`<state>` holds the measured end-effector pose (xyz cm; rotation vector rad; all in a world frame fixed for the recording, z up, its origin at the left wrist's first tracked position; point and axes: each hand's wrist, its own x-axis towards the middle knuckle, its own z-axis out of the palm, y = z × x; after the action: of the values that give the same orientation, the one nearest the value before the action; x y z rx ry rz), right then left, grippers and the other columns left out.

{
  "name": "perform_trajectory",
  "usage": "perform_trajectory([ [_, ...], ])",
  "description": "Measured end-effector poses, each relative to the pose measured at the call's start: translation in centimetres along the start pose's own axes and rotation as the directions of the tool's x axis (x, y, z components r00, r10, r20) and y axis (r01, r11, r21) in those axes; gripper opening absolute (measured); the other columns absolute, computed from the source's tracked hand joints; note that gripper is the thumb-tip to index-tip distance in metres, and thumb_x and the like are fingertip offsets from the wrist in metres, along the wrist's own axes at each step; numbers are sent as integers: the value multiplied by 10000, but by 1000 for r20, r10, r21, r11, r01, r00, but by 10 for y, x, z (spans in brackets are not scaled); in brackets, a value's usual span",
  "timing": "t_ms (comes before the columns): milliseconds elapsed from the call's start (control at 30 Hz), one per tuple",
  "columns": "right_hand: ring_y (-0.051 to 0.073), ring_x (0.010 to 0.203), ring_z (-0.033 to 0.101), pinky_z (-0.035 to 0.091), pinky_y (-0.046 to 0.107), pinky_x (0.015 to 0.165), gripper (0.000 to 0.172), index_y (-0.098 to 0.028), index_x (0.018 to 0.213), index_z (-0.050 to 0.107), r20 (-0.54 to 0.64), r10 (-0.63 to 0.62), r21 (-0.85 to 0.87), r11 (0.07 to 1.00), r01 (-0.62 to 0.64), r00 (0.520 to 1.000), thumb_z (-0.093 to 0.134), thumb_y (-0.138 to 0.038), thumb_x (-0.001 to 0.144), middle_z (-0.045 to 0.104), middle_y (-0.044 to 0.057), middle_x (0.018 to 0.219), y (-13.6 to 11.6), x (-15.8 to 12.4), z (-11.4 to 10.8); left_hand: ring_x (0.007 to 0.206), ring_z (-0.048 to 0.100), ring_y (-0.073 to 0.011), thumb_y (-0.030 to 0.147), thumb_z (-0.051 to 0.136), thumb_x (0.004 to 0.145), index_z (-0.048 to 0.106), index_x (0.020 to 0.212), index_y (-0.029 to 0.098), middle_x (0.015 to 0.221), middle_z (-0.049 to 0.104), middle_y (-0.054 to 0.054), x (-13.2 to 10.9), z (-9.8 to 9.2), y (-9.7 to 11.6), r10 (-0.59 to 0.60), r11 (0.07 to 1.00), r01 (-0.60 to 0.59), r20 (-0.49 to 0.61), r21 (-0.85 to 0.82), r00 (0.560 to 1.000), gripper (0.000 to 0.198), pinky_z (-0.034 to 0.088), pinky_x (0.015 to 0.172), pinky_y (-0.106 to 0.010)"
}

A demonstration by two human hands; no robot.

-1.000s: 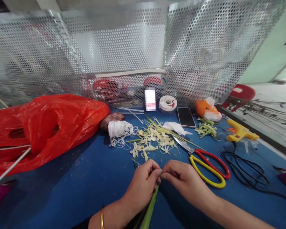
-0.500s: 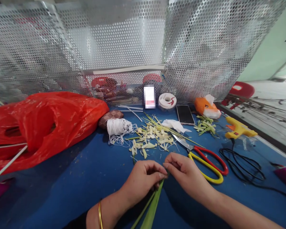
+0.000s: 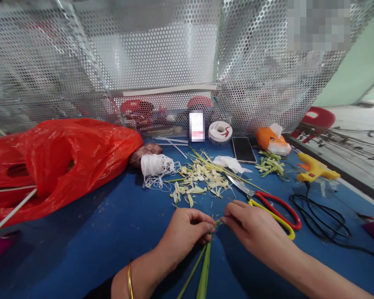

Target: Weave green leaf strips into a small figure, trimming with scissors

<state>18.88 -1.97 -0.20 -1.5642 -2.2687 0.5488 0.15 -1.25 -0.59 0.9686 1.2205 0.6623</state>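
Long green leaf strips (image 3: pixel 205 265) hang from my left hand (image 3: pixel 187 230), whose thumb and fingers pinch them near their upper end. Between my hands, a short folded or woven-looking green piece (image 3: pixel 218 222) shows at the fingertips. My right hand (image 3: pixel 252 226) is closed in a pinch at the right end of that piece; its fingertips partly hide what they grip. Scissors (image 3: pixel 277 207) with one red and one yellow handle lie just beyond my right hand, partly covered by it. Pale leaf scraps (image 3: pixel 202 178) are spread ahead of both hands.
A spool of white string (image 3: pixel 156 165) and a red plastic bag (image 3: pixel 75 162) are to the left. Behind stand a ribbon roll (image 3: pixel 220 133), a phone (image 3: pixel 244 149) and an orange tissue pack (image 3: pixel 272 141). A yellow glue gun (image 3: pixel 316 168) with a black cord lies right.
My right hand has moved slightly right and turned more palm-down, away from my left fingers, so the green piece between them shows. The hanging strips have swung a little right.
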Motion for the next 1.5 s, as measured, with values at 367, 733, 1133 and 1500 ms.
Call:
perform_trajectory([
  [367, 87, 472, 358, 257, 230, 472, 235, -171, 693, 604, 308, 169, 663, 668, -338, 936, 552, -370, 807, 432, -51, 533, -9, 3, 12, 499, 459, -82, 134, 620, 611, 727, 660, 128, 523, 586, 28, 2, 1, -6, 79, 980, -88, 61, 180, 995, 118, 343, 525, -227],
  [733, 81, 524, 483, 400, 243, 555, 308, -200, 1057, 694, 166, 90, 943, 277, -185, 982, 638, -375, 810, 630, 6, 735, -11, 2, -4, 511, 467, -104, 252, 637, 684, 626, 680, 150, 550, 551, 33, 3, 2, -11, 168, 974, -180, 97, 134, 981, 103, 361, 540, -251],
  [1133, 153, 774, 588, 456, 286, 712, 152, -199, 900, 699, 64, -9, 507, 862, -24, 998, 594, -144, 805, 618, 29, 866, 7, 11, -3, 549, 525, -102, 215, 651, 704, 585, 703, 167, 589, 566, 42, 6, 0, -11, 169, 980, -181, 136, 80, 976, 81, 425, 577, -247],
  [1500, 125, 720, 538, 408, 238, 635, 147, -187, 735, 633, -19, -77, 442, 894, 78, 997, 573, -107, 843, 532, -4, 753, 4, 9, 15, 538, 523, -87, 208, 669, 699, 561, 707, 170, 595, 559, 55, 5, 2, -9, 172, 981, -183, 143, 70, 975, 115, 429, 565, -235],
])
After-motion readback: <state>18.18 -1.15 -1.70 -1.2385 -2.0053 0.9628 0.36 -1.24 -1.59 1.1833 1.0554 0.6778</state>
